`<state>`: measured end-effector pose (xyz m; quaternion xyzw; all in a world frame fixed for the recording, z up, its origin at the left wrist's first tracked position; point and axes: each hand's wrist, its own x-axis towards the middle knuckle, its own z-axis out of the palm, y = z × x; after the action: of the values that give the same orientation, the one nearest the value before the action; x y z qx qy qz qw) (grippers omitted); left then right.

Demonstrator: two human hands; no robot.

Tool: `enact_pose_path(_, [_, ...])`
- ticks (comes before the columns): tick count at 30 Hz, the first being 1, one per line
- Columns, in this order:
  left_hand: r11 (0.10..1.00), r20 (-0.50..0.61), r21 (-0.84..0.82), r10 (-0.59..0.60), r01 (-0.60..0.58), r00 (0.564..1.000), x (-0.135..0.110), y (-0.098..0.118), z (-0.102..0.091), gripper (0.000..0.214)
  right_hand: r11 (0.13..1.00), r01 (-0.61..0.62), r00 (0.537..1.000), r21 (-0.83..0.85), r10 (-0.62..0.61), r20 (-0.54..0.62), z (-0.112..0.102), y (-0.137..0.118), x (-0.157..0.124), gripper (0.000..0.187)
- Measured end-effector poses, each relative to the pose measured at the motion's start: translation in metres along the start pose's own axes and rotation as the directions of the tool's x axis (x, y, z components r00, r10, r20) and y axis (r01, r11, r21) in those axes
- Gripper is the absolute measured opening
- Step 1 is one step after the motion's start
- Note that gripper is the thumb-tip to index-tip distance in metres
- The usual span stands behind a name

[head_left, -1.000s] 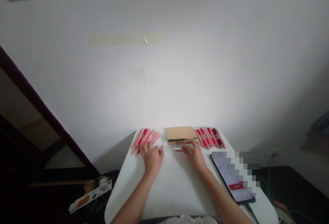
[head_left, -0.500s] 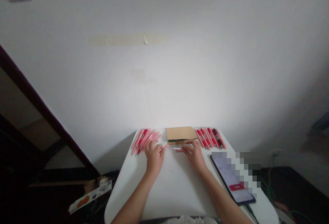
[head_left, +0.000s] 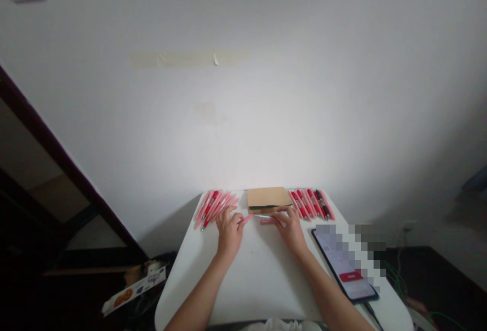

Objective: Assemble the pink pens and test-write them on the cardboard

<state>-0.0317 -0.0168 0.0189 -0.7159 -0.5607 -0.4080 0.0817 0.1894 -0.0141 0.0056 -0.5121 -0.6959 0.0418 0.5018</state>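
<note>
My left hand pinches a short pink pen part with thumb and fingertips. Facing it, my right hand is closed on a thin pen refill with a silvery tip pointing left, close to the pink part's end. I cannot tell whether the two touch. A second pink pen piece shows just below the refill, by my right fingertips; whether it is held or lies on the table is unclear. Beyond my left fingers lies a loose pile of pink and red pens.
A brown notebook lies at the back of the white table. Several red, pink and black pens are lined up to its right. A phone with a cable lies on the right side. The wall stands behind.
The pink pen part in my left hand has turned more level and moved slightly right and down. The refill's tip now shows more clearly, close to it.
</note>
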Motion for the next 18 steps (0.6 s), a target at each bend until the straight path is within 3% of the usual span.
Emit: enact_pose_path(18, [0.998,-0.005,0.017,0.053,-0.053,0.999,-0.0002,0.0004,-0.0020,0.006,0.999,-0.021,1.000,-0.028,0.021,0.022,0.0003,0.0015,-0.0004,0.021])
